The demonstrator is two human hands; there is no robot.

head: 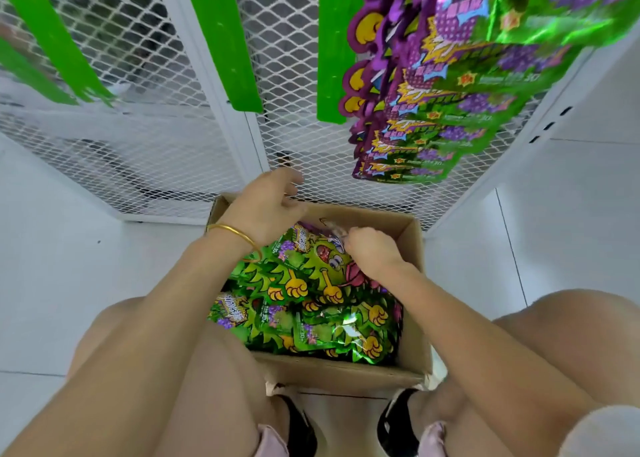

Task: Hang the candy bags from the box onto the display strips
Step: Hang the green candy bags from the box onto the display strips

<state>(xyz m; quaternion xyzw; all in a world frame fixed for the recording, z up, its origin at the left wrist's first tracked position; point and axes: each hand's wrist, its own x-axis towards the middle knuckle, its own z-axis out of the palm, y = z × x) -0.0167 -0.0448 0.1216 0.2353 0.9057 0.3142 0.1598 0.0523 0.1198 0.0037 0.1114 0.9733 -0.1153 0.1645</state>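
cardboard box (412, 356) at lower centre of the frame holds the loose candy bags (311, 304); pick-up step judged in hand, right hand (372, 252) pinching a top bag, left hand (266, 210) loosely spread above, next needing a lift to a bare green strip (221, 37) at upper centre.

left wrist: thin gold bangle (239, 234)
arms: bare, no sleeves
feet: black shoes (300, 429)
shorts: pale pink hems (272, 441)

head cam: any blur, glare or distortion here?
Head view: wide-angle bending on the white mesh rack; motion blur on the hanging candy bags upper right; foil glare on bags in the cardboard box; lighting soft and even.
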